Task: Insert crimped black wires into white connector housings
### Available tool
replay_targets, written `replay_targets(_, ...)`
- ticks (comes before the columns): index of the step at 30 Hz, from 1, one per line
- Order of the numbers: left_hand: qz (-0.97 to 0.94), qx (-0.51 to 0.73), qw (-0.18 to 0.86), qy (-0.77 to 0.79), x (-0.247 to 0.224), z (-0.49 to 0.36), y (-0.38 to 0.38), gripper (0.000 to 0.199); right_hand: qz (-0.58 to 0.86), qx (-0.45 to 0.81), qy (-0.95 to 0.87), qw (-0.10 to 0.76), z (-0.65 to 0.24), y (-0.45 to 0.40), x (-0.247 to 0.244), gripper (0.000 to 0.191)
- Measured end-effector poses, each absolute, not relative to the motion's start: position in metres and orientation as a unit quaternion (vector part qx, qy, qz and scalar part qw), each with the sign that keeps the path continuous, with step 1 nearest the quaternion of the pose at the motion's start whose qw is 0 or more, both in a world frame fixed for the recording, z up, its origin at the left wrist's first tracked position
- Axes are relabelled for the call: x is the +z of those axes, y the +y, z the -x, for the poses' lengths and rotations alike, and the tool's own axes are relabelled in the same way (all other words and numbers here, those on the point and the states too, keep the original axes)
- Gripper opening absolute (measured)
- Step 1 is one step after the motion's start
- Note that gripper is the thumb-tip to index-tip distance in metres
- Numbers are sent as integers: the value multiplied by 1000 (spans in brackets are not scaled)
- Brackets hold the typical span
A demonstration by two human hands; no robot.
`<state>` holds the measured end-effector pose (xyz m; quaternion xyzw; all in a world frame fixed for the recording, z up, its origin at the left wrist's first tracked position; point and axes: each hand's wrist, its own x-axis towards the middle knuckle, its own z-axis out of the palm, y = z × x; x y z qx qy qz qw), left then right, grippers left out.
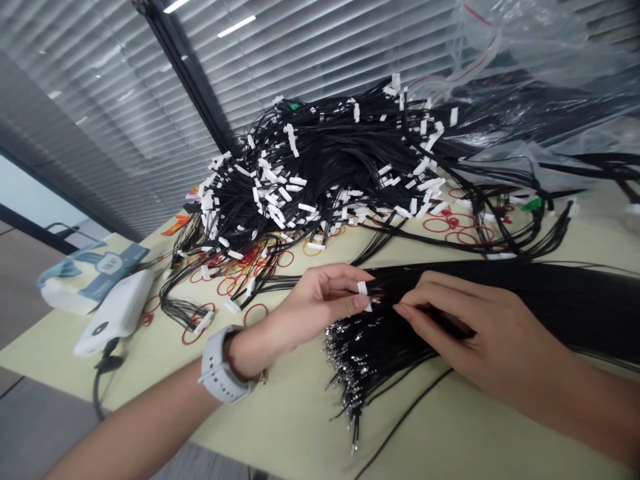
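Note:
My left hand point(320, 300) pinches a small white connector point(363, 288) between thumb and fingers. Just to its right, my right hand point(465, 320) has thumb and forefinger pressed together over the black wires; what sits in that pinch is too small to make out, perhaps a thin wire end. Beneath both hands lies a thick bundle of black wires point(560, 300) running off to the right. Its left end fans out in many bare silvery metal terminals point(355, 363). One loose wire point(405, 413) curves toward the front edge.
Behind the hands rises a big heap of black cables point(340, 153) with white connectors. Red rubber bands point(256, 315) lie scattered around it. At left are a white power bank point(117, 313) with a cable and a tissue pack point(95, 270). Clear plastic bags point(540, 53) stand back right.

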<state>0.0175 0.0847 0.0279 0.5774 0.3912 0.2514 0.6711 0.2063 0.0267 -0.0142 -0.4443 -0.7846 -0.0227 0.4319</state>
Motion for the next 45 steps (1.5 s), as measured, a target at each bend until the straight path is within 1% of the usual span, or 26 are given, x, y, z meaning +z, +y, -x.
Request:
replay_targets(4, -581, 249, 666, 396, 28, -18, 84, 26, 448, -22, -787, 424, -207, 27, -16, 14)
replay_targets(9, -582, 251, 658, 405, 30, -19, 85, 27, 459, 12, -780, 426, -206, 28, -15, 18)
replay_targets(18, -558, 252, 676, 410, 33, -21, 80, 19, 459, 45, -777, 429, -206, 28, -13, 19)
replay_targets(30, -533, 256, 694, 411, 29, -20, 85, 22, 463, 76, -785, 405, -208, 27, -15, 23)
replay_targets(36, -553, 248, 682, 409, 32, -21, 81, 18, 461, 70, -779, 419, -206, 29, -14, 22)
replay_targets(45, -586, 231, 666, 401, 31, -20, 83, 21, 451, 98, -781, 421, -207, 28, -13, 23)
